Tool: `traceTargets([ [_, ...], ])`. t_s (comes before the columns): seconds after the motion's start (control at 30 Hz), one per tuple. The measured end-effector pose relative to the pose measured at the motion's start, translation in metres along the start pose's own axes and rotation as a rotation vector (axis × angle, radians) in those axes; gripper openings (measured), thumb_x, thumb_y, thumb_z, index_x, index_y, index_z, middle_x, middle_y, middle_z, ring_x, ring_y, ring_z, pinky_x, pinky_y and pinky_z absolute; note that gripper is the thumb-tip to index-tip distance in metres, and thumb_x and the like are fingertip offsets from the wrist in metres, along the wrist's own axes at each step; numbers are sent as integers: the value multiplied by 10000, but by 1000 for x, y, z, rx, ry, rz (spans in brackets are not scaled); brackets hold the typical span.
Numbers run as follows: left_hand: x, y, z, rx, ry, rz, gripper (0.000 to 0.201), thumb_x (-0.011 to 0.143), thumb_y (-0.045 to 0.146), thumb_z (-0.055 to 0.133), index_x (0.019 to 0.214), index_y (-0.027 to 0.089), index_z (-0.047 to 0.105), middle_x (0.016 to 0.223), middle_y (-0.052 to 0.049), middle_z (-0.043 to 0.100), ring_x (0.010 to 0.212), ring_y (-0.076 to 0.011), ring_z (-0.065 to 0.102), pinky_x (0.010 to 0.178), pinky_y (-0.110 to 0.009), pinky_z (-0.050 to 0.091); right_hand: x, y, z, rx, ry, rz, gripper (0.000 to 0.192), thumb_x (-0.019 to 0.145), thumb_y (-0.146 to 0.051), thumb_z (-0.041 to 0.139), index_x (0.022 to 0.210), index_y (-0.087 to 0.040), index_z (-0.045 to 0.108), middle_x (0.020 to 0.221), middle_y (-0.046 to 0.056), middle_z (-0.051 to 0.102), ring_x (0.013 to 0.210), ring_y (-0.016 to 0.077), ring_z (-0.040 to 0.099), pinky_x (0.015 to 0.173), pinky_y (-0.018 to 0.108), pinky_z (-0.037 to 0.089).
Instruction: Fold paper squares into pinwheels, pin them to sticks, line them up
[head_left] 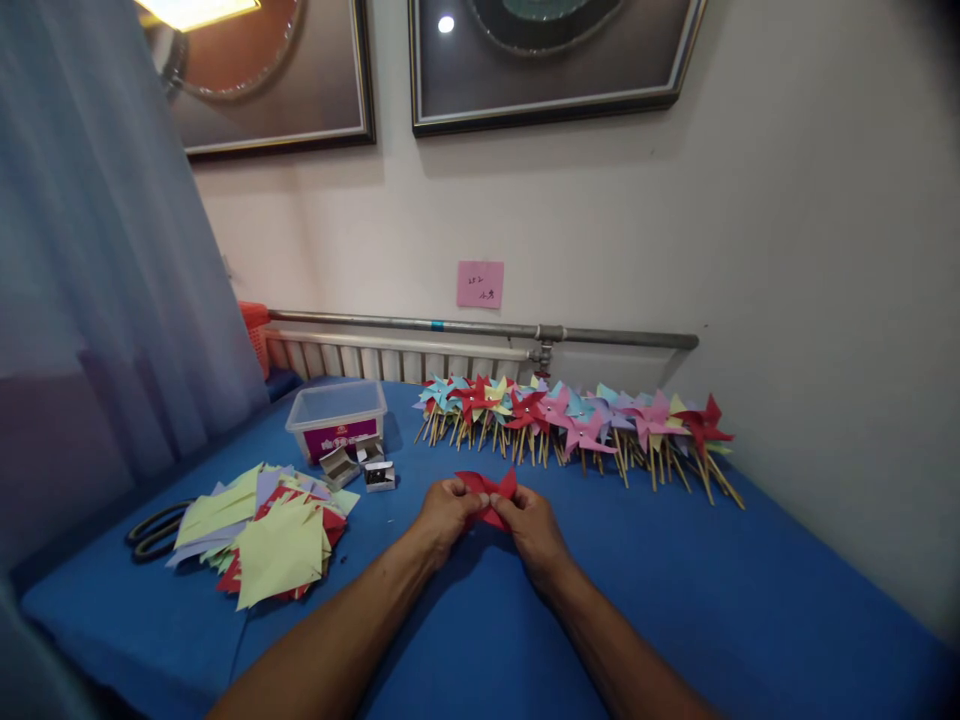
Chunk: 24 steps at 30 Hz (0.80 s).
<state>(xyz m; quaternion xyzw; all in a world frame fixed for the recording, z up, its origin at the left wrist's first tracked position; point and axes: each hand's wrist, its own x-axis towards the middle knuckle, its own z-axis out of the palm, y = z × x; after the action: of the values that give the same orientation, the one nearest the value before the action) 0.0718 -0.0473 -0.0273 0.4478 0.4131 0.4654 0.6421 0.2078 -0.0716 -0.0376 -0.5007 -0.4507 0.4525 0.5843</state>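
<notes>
A red paper pinwheel [495, 516] is held between my two hands, just above the blue-covered table [480, 640]. My left hand [448, 515] pinches its left part between thumb and fingers. From the other side my right hand [534, 527] grips it, the two thumbs meeting near the pinwheel's middle. Red points of paper stick up above and below the fingers. Whether a pin or stick is in it, I cannot tell, as the fingers cover the centre.
Cut paper squares [281, 550] lie in a pile at left, over black-handled scissors [157, 530]. Behind them are small boxes [380, 476] and a clear plastic tub [337, 405]. Finished pinwheels [585, 430] on sticks line the back right, below a wall pipe [622, 338].
</notes>
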Motion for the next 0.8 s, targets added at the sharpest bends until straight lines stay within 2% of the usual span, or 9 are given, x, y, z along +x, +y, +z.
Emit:
traceTargets([
  [0.23,-2,7,-1,-16,-32,34,329,531,336,827,571,176,542,492,40,502,458,-73,385,492,-231,259,3,7,1,-48,64,-4,320,661,-490,740,726,-181,692,634,25,698,592,198,595,583,310,472],
  [0.37,2,2,-2,54,-9,44,315,534,318,808,562,188,522,471,45,488,435,-70,351,476,-233,222,-1,1,3,-44,37,-9,298,659,-463,741,767,-186,715,686,40,729,611,209,615,581,310,474],
  [0.6,5,-5,-3,66,7,73,270,541,317,772,584,187,540,499,39,510,448,-70,365,483,-235,246,-4,2,4,14,4,6,337,658,-461,744,842,-179,740,788,72,768,692,232,666,638,319,502],
  [0.73,3,5,2,88,28,37,251,545,267,761,551,195,521,482,38,493,443,-76,360,480,-242,240,-3,7,3,2,17,-8,338,656,-448,753,839,-164,737,727,52,751,648,220,642,633,323,497],
  [0.8,-8,14,6,127,87,78,221,563,225,767,566,191,548,510,23,526,474,-96,414,498,-246,286,-1,8,2,-6,38,-13,348,660,-450,747,852,-160,741,727,51,752,634,217,633,615,322,489],
])
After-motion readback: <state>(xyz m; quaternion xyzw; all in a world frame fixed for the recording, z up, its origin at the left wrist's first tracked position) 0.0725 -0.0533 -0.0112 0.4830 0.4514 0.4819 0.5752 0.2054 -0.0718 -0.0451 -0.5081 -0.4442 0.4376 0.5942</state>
